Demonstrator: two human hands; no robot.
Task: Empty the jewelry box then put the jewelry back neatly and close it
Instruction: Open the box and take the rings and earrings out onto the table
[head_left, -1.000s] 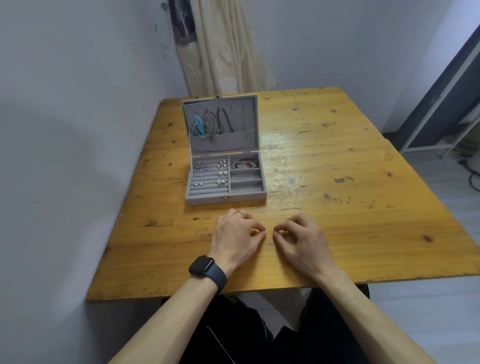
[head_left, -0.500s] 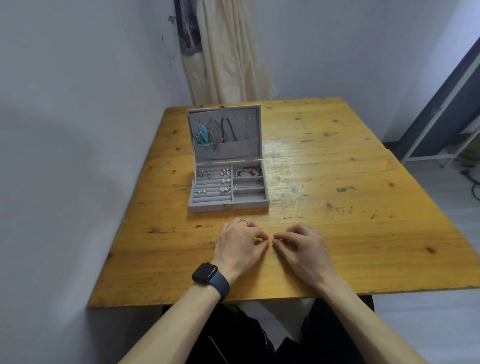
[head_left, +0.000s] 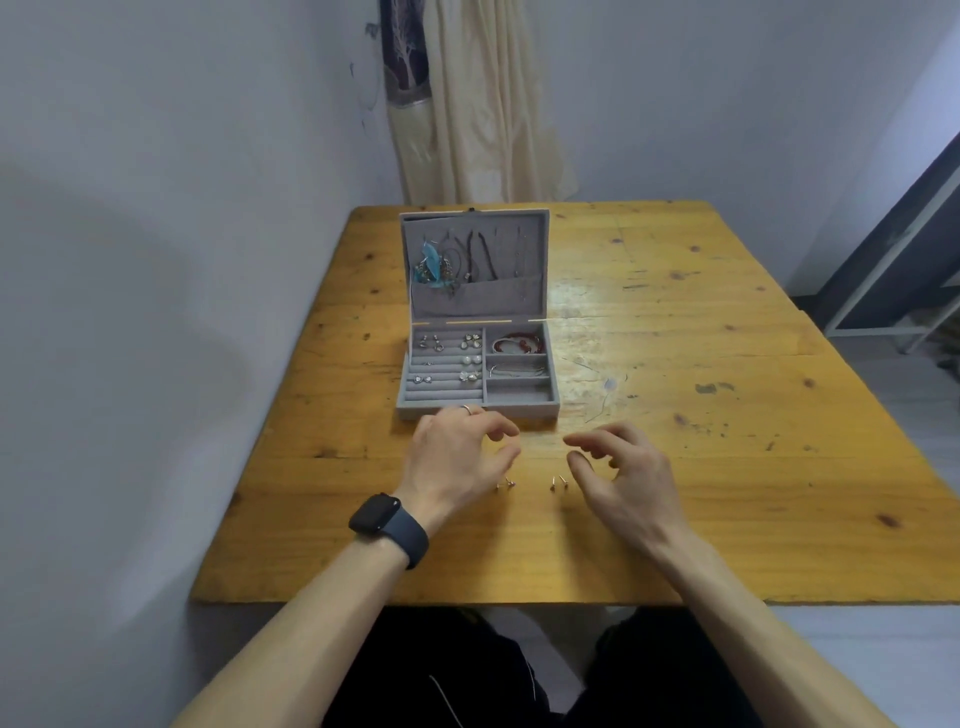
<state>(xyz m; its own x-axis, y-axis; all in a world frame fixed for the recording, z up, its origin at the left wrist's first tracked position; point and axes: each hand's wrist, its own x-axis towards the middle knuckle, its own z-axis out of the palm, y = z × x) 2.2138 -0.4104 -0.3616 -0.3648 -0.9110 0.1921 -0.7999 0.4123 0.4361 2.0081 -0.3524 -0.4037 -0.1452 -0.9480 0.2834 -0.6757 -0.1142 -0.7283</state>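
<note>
Jewelry box (head_left: 535, 411) nearer left edge of table (head_left: 727, 467) than right

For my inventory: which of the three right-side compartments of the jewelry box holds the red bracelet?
The rear compartment, next to the lid, holds the red bracelet; the middle compartment has a silver chain, the front compartment shows only grey lining.

jewelry box (head_left: 540, 412): grey matt velvety cloth | table (head_left: 727, 499): glossy varnished wood, scuffed right of box | studs (head_left: 558, 483), my side of box: shiny metal

Wooden table (head_left: 675, 322), white walls (head_left: 156, 208), curtain (head_left: 483, 104)
</note>
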